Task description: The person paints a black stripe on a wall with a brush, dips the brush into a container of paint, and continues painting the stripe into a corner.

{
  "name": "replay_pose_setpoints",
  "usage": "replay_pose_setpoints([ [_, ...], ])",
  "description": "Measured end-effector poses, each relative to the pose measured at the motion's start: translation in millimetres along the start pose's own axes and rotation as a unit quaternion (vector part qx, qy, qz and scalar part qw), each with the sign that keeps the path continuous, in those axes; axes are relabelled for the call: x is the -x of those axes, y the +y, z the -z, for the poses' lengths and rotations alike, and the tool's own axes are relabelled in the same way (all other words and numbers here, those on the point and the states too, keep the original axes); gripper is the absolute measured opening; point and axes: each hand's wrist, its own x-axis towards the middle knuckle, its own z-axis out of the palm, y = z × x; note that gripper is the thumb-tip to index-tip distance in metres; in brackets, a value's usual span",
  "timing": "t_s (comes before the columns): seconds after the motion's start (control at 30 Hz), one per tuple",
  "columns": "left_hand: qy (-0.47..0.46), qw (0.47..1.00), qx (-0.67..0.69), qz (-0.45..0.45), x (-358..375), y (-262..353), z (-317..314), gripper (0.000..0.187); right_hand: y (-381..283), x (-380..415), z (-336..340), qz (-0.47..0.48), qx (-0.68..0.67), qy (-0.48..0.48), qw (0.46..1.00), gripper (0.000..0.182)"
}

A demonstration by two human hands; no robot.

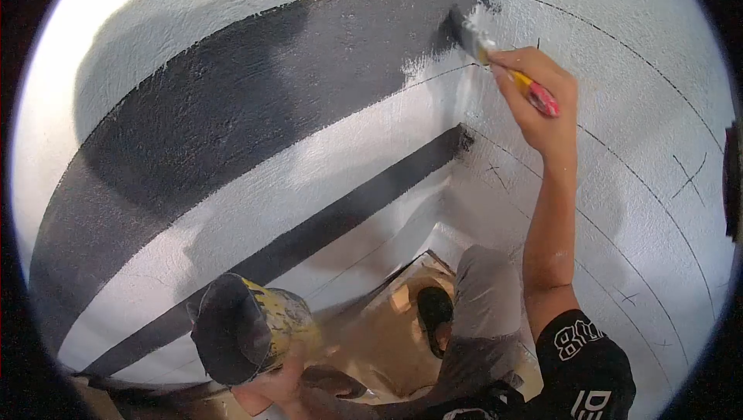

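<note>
A paintbrush with a yellow and red handle is held in my right hand, its dark bristles against the wall near the corner. Around them lies a broad dark grey painted band, with ragged, partly covered edges by the brush. My left hand grips a paint-smeared yellow bucket low in the view, tilted so its dark inside shows. A narrower dark stripe runs below the broad band and ends at the corner.
The right wall carries thin curved pencil-like lines and small X marks. Below are my leg in grey trousers, a dark sandal and a light brown board or surface underfoot.
</note>
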Motion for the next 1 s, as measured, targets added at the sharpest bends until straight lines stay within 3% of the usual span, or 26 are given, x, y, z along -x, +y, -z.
replay_pose_setpoints([
  [0.03,-0.001,1.0,0.001,0.0,0.5,6.8,-3.8,0.091,1.8,1.7,-0.8,-0.008,0.022,-0.02,1.0,0.015],
  [0.1,0.118,0.979,0.097,0.133,2.9,28.2,-13.1,0.092,4.4,3.5,-1.1,-0.016,0.041,-0.04,0.998,0.015],
  [0.23,0.096,0.985,0.106,0.099,-0.1,35.7,-14.8,0.092,-2.2,-0.7,5.8,-0.022,0.021,0.009,0.999,0.013],
  [0.3,0.135,0.97,0.11,0.17,1.5,39.5,-17.5,0.092,-4.8,-3.7,3.9,-0.027,0.019,0.021,0.999,0.013],
  [0.53,0.118,0.974,0.117,0.151,2.9,27.5,-10.6,0.091,8.6,6.0,0.2,-0.053,0.013,0.034,0.998,0.011],
  [0.6,0.091,0.985,0.091,0.113,3.0,17.1,-8.5,0.088,7.5,5.8,-1.9,-0.061,-0.023,0.055,0.996,0.01],
  [0.67,0.058,0.993,0.063,0.077,4.9,7.1,-4.6,0.084,1.4,4.5,-4.4,-0.2,-0.228,0.149,0.941,0.011],
  [0.7,0.042,0.996,0.051,0.058,5.5,2.2,-2.7,0.083,0.6,3.7,-6.6,-0.2,-0.227,0.15,0.941,0.011],
  [0.77,0.025,0.997,0.038,0.068,10.1,-8.5,6.0,0.081,0.7,1.4,-13.3,-0.276,-0.283,0.228,0.89,0.017],
  [0.83,0.009,0.997,0.024,0.077,3.6,-1.0,11.5,0.08,2.6,2.3,-23.3,-0.276,-0.309,0.259,0.873,0.017],
  [0.9,-0.083,0.968,0.029,0.235,-6.2,21.3,19.3,0.079,5.4,3.8,-35.7,-0.278,-0.332,0.286,0.855,0.017],
  [1.0,-0.091,0.978,0.045,0.181,-7.3,21.3,14.3,0.078,14.1,14.4,-51.1,-0.248,-0.335,0.311,0.854,0.013],
])
